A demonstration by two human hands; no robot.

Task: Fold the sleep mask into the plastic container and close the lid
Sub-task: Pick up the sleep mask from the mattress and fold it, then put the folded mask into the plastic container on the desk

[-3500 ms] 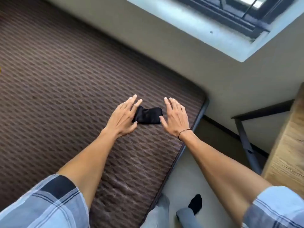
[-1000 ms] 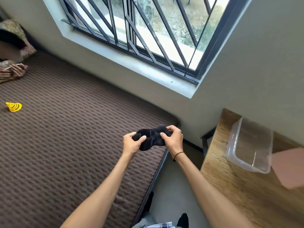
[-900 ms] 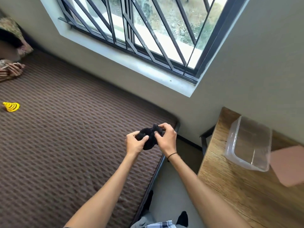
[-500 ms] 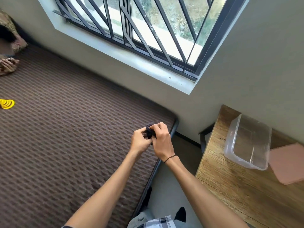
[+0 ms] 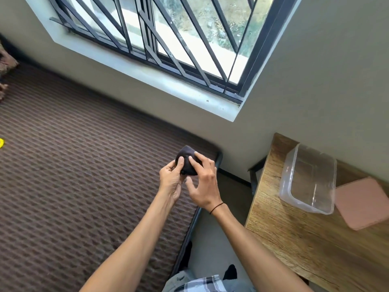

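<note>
Midair, both hands [image 5: 185,184] pinch the folded sleep mask [image 5: 188,163].

Count: one sleep mask [image 5: 187,161], two hands, left [image 5: 171,182] and right [image 5: 202,186], one plastic container [image 5: 308,182], one pink lid [image 5: 363,202] touching container's right side.

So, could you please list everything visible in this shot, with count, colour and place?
sleep mask: one, black, bunched between both hands above the mattress corner
plastic container: one, clear, open, on the wooden table
lid: one, pink, on the table beside the container
wooden table: one, brown, right
mattress: one, brown patterned, left
window: one, dark barred, top
yellow object: one, left edge, cut off
left hand: one, gripping mask
right hand: one, fingers on mask, black wristband
</note>
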